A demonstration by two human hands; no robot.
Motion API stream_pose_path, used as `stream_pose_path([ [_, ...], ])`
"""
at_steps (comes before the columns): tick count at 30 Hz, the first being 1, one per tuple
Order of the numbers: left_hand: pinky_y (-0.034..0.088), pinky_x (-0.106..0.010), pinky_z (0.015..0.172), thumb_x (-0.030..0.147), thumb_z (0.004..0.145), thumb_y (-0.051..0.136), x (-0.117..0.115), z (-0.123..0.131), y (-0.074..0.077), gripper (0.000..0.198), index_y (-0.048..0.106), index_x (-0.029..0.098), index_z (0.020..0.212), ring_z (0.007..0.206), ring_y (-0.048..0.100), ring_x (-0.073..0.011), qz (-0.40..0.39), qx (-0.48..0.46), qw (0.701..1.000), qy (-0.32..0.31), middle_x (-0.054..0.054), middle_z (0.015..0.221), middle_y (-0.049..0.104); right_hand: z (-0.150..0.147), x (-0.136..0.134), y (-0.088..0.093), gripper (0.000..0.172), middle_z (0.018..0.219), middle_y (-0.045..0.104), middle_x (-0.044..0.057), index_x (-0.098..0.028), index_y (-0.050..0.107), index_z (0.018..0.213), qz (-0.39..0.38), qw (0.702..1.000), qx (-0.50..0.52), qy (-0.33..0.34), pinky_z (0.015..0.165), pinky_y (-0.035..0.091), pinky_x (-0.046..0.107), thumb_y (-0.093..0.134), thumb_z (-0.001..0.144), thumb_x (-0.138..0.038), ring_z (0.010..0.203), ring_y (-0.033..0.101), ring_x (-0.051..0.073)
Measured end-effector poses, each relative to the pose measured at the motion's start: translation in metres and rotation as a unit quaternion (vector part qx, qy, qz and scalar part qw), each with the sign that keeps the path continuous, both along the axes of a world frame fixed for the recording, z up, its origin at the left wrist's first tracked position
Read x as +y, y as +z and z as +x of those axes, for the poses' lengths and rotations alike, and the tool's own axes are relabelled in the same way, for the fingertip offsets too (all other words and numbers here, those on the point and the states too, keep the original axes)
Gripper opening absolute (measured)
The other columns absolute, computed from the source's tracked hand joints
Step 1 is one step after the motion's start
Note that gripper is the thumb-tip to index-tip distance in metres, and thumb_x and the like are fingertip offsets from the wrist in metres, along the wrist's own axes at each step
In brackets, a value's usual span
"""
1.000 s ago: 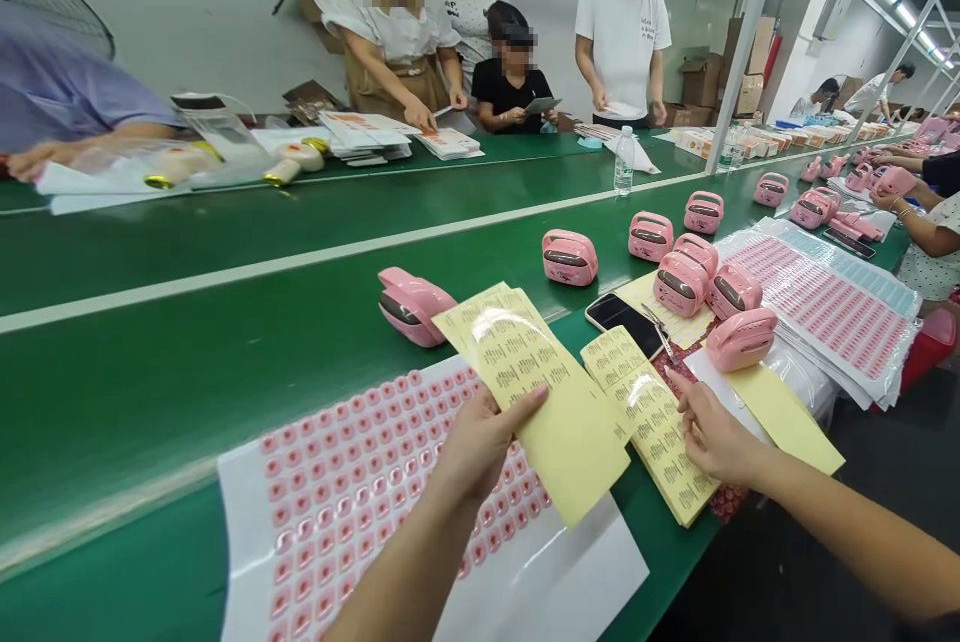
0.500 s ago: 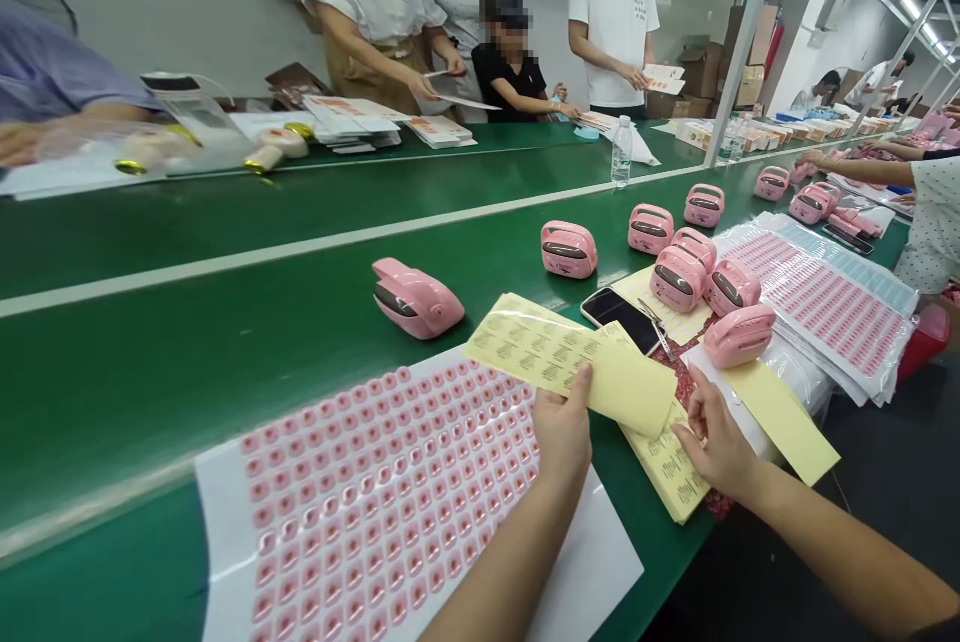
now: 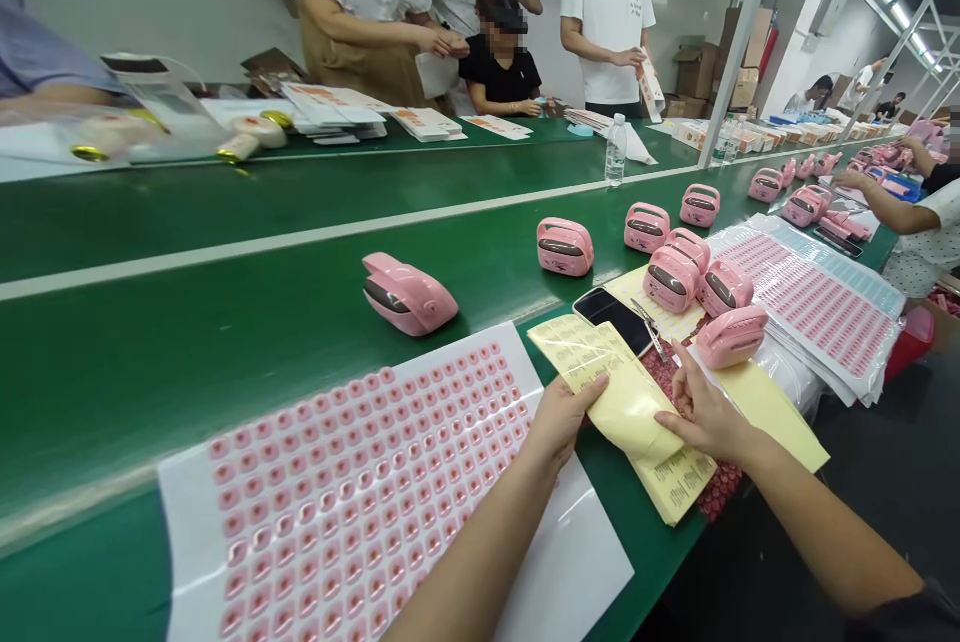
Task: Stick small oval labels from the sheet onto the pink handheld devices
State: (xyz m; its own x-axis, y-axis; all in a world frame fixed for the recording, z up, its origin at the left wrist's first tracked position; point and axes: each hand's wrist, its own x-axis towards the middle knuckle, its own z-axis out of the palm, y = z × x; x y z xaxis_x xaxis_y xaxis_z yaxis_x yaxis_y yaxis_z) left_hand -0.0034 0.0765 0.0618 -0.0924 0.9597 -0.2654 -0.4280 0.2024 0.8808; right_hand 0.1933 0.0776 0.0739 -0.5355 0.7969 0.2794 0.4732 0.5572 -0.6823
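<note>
In the head view, the left hand (image 3: 559, 419) pinches a curled yellow label sheet (image 3: 622, 392) between thumb and fingers. The right hand (image 3: 705, 419) touches its lower end, its grip unclear. The sheet sits above the near edge of the green conveyor belt (image 3: 187, 342), just beside a white sheet of pink stickers (image 3: 352, 492).

Pink plastic machines (image 3: 564, 247) sit in a bunch on the long green belt (image 3: 187, 362), and one pink machine (image 3: 409, 295) sits away from the rest. A black phone (image 3: 611, 320) lies close by (its screen is dark). A clear water bottle (image 3: 616, 150) stands up farther along. Across the belt, a person in a white T-shirt (image 3: 606, 12) holds a flat box (image 3: 651, 87). Brown cardboard boxes (image 3: 696, 72) are piled behind.
</note>
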Motion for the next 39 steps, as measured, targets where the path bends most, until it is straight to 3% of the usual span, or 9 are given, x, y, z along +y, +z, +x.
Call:
stream_pose_path([
  [5,0.05,-0.045,0.086,0.049,0.046,0.081,-0.011,0.023,0.0,0.058,0.068,0.014,0.09,0.098,0.065,-0.034,0.017,0.033,0.999,-0.038,-0.013,0.1,0.073,-0.006,0.006,0.006,0.087,0.088,0.046,0.001,-0.025,0.001,0.146,0.004,1.0,-0.03,0.0,0.062,0.048,0.03,0.059,0.082,-0.023,0.062,0.042,0.013],
  [9,0.054,-0.042,0.075,0.049,0.052,0.077,-0.022,0.032,0.0,0.05,0.069,0.016,0.088,0.09,0.068,-0.0323,0.009,0.082,0.993,-0.079,-0.012,0.098,0.073,-0.005,0.011,0.004,0.086,0.087,0.044,0.001,-0.026,0.002,0.146,0.024,0.999,-0.025,-0.013,0.064,0.051,0.031,0.058,0.081,-0.019,0.065,0.045,0.014],
  [14,0.049,-0.031,0.045,0.043,0.066,0.065,-0.028,0.022,0.0,0.034,0.068,0.015,0.085,0.052,0.065,-0.0225,-0.038,0.206,0.97,-0.125,-0.007,0.064,0.071,0.0,0.007,-0.006,0.086,0.088,0.047,0.002,-0.028,0.004,0.145,0.054,0.998,-0.009,-0.027,0.067,0.055,0.035,0.057,0.079,-0.013,0.069,0.052,0.016],
  [18,0.039,-0.029,0.039,0.04,0.068,0.062,-0.024,0.011,-0.001,0.023,0.066,0.018,0.072,0.034,0.051,-0.0176,-0.044,0.335,0.928,-0.155,0.003,0.042,0.055,0.005,-0.001,-0.009,0.072,0.098,0.052,0.006,-0.028,0.012,0.144,0.055,0.998,-0.008,-0.013,0.076,0.056,0.04,0.049,0.084,-0.013,0.082,0.058,0.019],
  [21,0.038,-0.03,0.046,0.043,0.066,0.064,-0.019,0.007,0.0,0.023,0.063,0.021,0.062,0.049,0.06,-0.0232,-0.029,0.43,0.889,-0.154,-0.001,0.051,0.06,0.008,-0.007,-0.011,0.067,0.104,0.053,0.009,-0.026,0.015,0.143,0.039,0.999,-0.001,-0.037,0.085,0.054,0.045,0.048,0.085,-0.016,0.093,0.06,0.022],
  [24,0.039,-0.031,0.054,0.047,0.065,0.064,-0.017,0.006,0.003,0.025,0.064,0.022,0.07,0.068,0.065,-0.0297,-0.015,0.503,0.852,-0.143,-0.005,0.067,0.068,0.007,-0.016,-0.017,0.066,0.116,0.05,0.012,-0.025,0.014,0.143,0.004,0.998,0.004,-0.06,0.089,0.052,0.047,0.046,0.086,-0.017,0.102,0.059,0.023],
  [30,0.045,-0.042,0.066,0.062,0.065,0.058,-0.015,-0.005,0.008,0.041,0.06,0.022,0.063,0.075,0.064,-0.0386,-0.013,0.584,0.803,-0.118,-0.013,0.068,0.067,0.002,-0.041,-0.034,0.071,0.127,0.044,0.015,-0.027,0.01,0.145,0.001,0.995,-0.003,-0.102,0.096,0.048,0.05,0.046,0.085,-0.015,0.118,0.052,0.027],
  [35,0.038,-0.042,0.095,0.045,0.075,0.051,0.009,-0.026,0.008,0.045,0.057,0.017,0.11,0.118,0.049,-0.0323,0.06,0.573,0.816,-0.048,-0.017,0.122,0.058,0.012,-0.056,-0.045,0.064,0.133,0.042,0.017,-0.027,0.011,0.144,0.003,0.991,0.022,-0.13,0.096,0.048,0.048,0.044,0.089,-0.022,0.118,0.054,0.027],
  [39,0.035,-0.039,0.1,0.042,0.074,0.053,0.034,-0.032,-0.002,0.052,0.054,0.014,0.118,0.121,0.048,-0.03,0.085,0.522,0.848,-0.03,-0.016,0.129,0.055,0.027,-0.07,-0.06,0.088,0.141,0.037,0.018,-0.027,0.001,0.145,-0.013,0.995,0.019,-0.098,0.102,0.041,0.052,0.062,0.082,-0.032,0.13,0.041,0.031],
])
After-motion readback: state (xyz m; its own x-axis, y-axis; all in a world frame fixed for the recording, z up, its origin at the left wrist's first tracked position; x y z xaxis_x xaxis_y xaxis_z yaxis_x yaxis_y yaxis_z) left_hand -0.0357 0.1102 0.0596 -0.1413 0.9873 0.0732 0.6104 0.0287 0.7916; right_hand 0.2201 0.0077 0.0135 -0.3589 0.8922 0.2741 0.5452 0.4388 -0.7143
